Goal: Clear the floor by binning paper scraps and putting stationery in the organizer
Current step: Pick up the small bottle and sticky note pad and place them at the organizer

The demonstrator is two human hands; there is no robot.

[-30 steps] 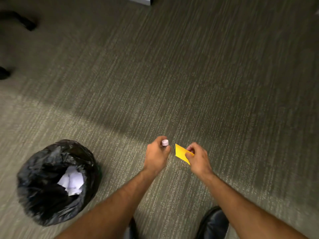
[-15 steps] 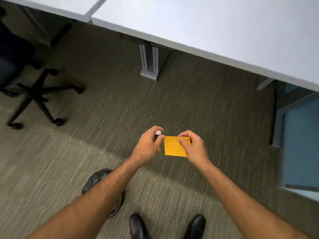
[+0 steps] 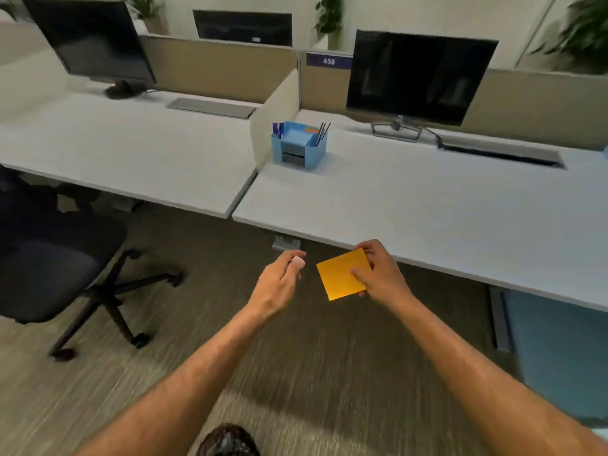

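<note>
My right hand (image 3: 383, 277) grips an orange pad of sticky notes (image 3: 342, 274), held flat in front of the desk's edge. My left hand (image 3: 279, 283) is closed around a small item with a pale pink end (image 3: 298, 262) that pokes out above the thumb; what it is I cannot tell. On the white desk (image 3: 427, 212) beyond both hands stands a blue desk organizer (image 3: 298, 145) holding pens and pencils. The black-bagged bin (image 3: 227, 442) shows only its rim at the bottom edge, between my forearms.
A black office chair (image 3: 56, 268) stands at the left over the carpet. Two monitors (image 3: 418, 77) and a beige divider (image 3: 274, 116) sit on the desks. A blue cabinet (image 3: 559, 350) is under the desk at the right.
The view has lifted from the floor to the desks, bringing the organizer into sight. Both hands rose and moved apart, each keeping its item. The bin slid to the bottom edge.
</note>
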